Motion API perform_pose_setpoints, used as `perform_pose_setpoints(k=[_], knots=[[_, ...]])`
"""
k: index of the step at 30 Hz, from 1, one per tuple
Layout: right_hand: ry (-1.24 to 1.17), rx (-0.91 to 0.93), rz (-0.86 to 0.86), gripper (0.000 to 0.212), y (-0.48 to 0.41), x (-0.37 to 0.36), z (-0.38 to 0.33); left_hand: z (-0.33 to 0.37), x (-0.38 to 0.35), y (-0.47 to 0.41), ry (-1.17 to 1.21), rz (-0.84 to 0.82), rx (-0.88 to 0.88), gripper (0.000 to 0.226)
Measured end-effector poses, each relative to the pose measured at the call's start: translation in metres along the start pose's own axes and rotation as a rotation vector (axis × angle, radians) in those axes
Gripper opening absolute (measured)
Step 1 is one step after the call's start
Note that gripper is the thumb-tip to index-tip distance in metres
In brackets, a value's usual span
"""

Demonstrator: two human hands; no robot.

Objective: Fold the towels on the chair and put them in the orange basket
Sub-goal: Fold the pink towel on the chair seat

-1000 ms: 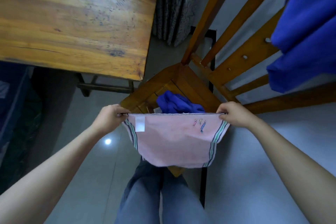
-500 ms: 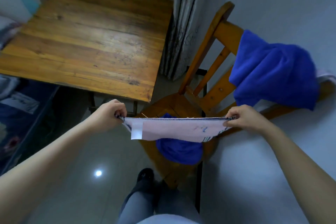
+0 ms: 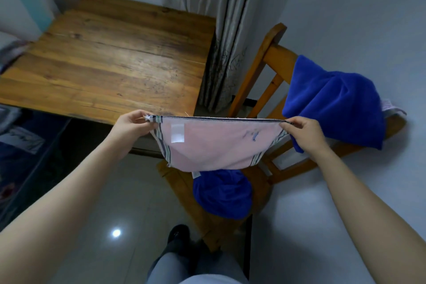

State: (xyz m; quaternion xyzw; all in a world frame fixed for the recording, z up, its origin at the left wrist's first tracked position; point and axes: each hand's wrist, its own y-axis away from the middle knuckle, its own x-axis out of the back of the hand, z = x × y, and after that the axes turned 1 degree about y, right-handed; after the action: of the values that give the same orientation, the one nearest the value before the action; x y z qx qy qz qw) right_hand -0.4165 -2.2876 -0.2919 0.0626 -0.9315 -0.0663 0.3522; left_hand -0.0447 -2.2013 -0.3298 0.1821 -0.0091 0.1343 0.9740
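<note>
Holding a pink towel (image 3: 214, 145) stretched in the air over a wooden chair (image 3: 272, 53).
The left hand (image 3: 132, 125) and right hand (image 3: 304, 131) each pinch a top corner; the towel looks folded once. A blue towel (image 3: 334, 104) drapes the chair back and a second blue towel (image 3: 222, 193) lies crumpled on the seat. No orange basket is visible, so most work likely remains.

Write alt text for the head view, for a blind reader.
The left hand and right hand pinch the top corners of a pink towel, holding it stretched in the air before a wooden chair. A draped blue towel hangs over the chair's back, a crumpled blue towel lies on its seat, and a wooden table stands at left.
</note>
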Motion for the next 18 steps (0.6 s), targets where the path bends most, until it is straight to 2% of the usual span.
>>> perform_pose_setpoints(k=[2, 4, 6, 8, 12, 18], knots=[[-0.119, -0.035, 0.013, 0.007, 0.008, -0.005, 0.006, -0.009, -0.003, 0.006, 0.057, -0.017, 0.009, 0.025], [-0.271, -0.100, 0.000, 0.016, 0.019, -0.008, 0.021, -0.023, -0.007, 0.015, 0.089, -0.036, 0.026, 0.026], [-0.326, -0.173, -0.018, 0.018, 0.030, -0.011, 0.039, -0.041, -0.011, 0.026, 0.128, -0.040, 0.058, 0.028], [-0.304, -0.248, -0.070, 0.017, 0.042, -0.018, 0.056, -0.066, -0.014, 0.036, 0.167, -0.042, 0.112, 0.033], [-0.224, -0.399, -0.182, 0.015, 0.060, -0.043, 0.097, -0.129, -0.023, 0.051, 0.186, -0.040, 0.266, 0.026], [-0.085, -0.587, -0.208, 0.009, 0.072, -0.096, 0.162, -0.218, -0.045, 0.057, 0.075, 0.026, 0.480, 0.026]])
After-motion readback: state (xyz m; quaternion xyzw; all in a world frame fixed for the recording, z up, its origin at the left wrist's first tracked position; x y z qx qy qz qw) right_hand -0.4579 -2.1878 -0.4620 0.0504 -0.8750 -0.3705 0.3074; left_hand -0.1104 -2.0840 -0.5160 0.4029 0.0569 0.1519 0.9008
